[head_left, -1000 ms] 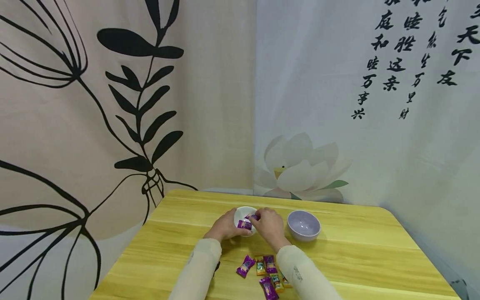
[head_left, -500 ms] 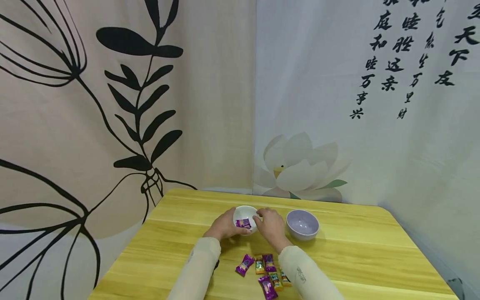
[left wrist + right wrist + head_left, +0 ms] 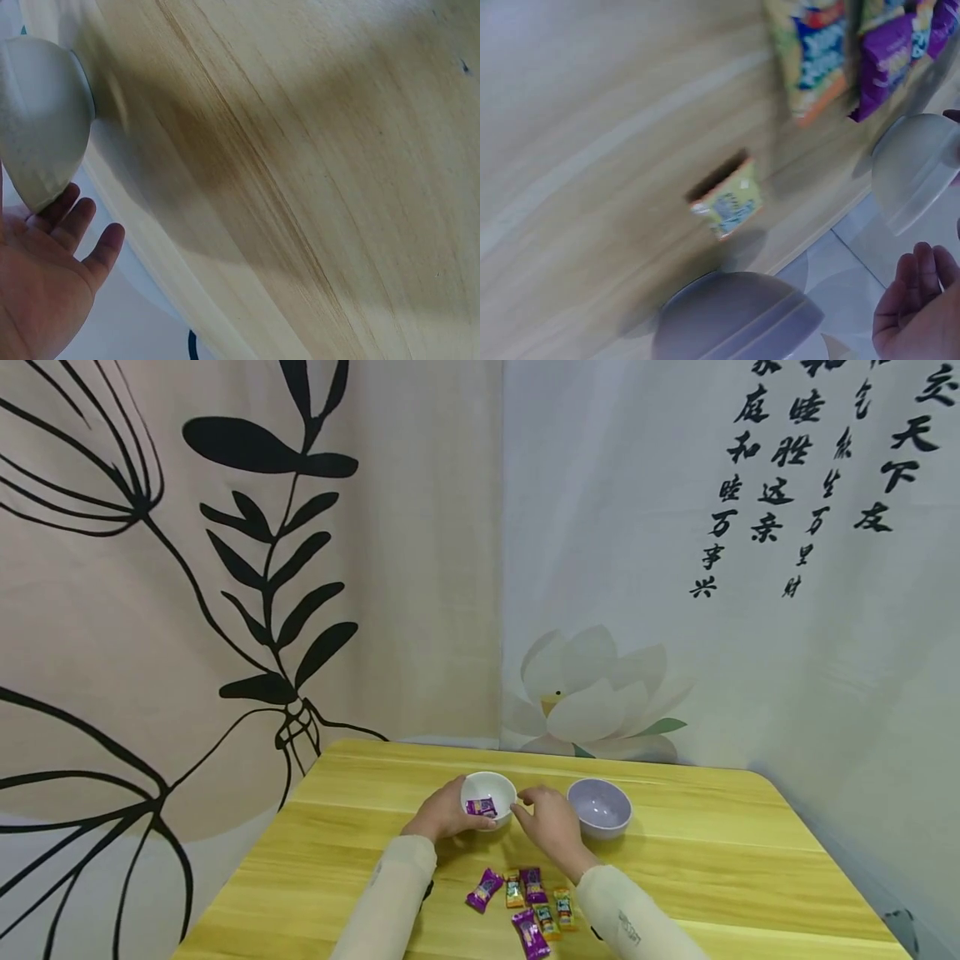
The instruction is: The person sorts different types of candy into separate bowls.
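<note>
My left hand (image 3: 444, 814) holds the small white bowl (image 3: 491, 786), its thumb along the near rim. In the left wrist view the fingers of the left hand (image 3: 49, 274) lie against the outside of the bowl (image 3: 45, 109). Purple-wrapped candy (image 3: 481, 807) lies inside. My right hand (image 3: 553, 828) hovers between the white bowl and a lavender bowl (image 3: 600, 802), holding nothing, fingers loosely bent. In the right wrist view a small yellow packet (image 3: 733, 202) lies on the table near the lavender bowl (image 3: 735, 319); the right arm covers it in the head view.
Several wrapped candies lie on the near part of the wooden table (image 3: 697, 852): purple ones such as this candy (image 3: 485, 890) and yellow ones such as this candy (image 3: 564, 907). Behind the table hangs a printed curtain (image 3: 427, 568).
One second ago my right hand pinched a purple candy over the white bowl. It let go there, and the right hand has moved right and away from the rim. The left hand keeps its hold.
</note>
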`<state>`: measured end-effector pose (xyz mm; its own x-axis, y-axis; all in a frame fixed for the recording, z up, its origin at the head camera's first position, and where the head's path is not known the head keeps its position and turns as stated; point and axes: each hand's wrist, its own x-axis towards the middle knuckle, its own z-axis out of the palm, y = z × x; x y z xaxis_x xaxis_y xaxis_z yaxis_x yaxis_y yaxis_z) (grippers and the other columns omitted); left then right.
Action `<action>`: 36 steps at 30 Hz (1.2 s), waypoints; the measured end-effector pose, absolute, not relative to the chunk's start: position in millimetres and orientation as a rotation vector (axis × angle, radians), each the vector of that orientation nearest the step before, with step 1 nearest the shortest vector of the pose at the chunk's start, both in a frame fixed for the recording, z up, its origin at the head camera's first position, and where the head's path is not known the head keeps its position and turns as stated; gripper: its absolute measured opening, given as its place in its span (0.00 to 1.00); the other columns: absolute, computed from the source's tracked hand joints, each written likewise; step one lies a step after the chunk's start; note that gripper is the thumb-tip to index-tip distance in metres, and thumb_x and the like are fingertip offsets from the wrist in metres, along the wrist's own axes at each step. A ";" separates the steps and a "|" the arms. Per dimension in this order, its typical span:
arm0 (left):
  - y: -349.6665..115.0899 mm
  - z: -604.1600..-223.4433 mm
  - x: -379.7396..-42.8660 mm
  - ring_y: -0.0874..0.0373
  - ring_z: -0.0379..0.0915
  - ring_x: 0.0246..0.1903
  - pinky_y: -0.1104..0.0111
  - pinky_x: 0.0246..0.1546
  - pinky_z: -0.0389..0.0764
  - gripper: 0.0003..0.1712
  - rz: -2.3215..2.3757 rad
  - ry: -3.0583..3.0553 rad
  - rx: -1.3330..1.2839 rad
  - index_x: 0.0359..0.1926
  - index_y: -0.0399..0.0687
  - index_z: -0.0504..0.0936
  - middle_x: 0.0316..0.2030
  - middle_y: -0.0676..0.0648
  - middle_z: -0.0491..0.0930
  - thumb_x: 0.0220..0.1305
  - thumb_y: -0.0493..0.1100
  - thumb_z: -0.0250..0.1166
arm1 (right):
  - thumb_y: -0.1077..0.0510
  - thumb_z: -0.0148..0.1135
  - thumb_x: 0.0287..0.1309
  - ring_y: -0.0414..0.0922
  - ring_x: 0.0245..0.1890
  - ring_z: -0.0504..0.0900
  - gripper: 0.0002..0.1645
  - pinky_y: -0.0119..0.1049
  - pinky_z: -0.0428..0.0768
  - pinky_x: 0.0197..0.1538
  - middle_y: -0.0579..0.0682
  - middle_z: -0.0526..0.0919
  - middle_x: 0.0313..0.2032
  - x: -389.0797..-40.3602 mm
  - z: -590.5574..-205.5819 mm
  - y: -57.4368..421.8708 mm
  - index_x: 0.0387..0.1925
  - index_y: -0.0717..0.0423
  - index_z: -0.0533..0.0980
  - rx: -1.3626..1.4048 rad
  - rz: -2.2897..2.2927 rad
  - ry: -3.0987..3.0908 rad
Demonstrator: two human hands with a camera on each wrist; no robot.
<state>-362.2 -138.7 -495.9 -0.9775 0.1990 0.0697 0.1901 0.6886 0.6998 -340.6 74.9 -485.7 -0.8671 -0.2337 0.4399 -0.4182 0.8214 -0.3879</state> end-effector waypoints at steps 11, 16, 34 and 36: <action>-138.3 -498.3 -362.8 0.46 0.75 0.51 0.46 0.57 0.73 0.55 1.200 2.875 0.293 0.66 0.39 0.68 0.54 0.40 0.78 0.42 0.59 0.82 | 0.50 0.69 0.59 0.49 0.37 0.83 0.15 0.45 0.83 0.37 0.50 0.86 0.36 -316.9 -494.2 97.0 0.42 0.56 0.85 0.529 0.696 -2.646; -139.1 -498.2 -363.1 0.46 0.75 0.51 0.46 0.57 0.73 0.56 1.191 2.876 0.283 0.66 0.39 0.68 0.54 0.40 0.78 0.41 0.60 0.82 | 0.49 0.69 0.60 0.46 0.36 0.83 0.16 0.43 0.82 0.38 0.48 0.85 0.37 -307.4 -499.2 101.5 0.44 0.55 0.84 0.533 0.699 -2.691; -138.5 -501.2 -365.2 0.45 0.74 0.53 0.47 0.58 0.72 0.57 1.182 2.879 0.236 0.67 0.42 0.68 0.55 0.42 0.77 0.40 0.62 0.81 | 0.47 0.73 0.54 0.39 0.31 0.78 0.19 0.33 0.76 0.31 0.43 0.83 0.34 -249.4 -508.9 114.1 0.43 0.54 0.85 0.608 0.738 -2.714; -138.5 -500.9 -365.1 0.45 0.74 0.54 0.47 0.59 0.72 0.57 1.186 2.876 0.228 0.68 0.42 0.68 0.56 0.42 0.77 0.40 0.62 0.81 | 0.45 0.73 0.54 0.40 0.32 0.80 0.20 0.35 0.77 0.32 0.43 0.84 0.34 -242.4 -509.4 115.3 0.43 0.54 0.85 0.611 0.730 -2.745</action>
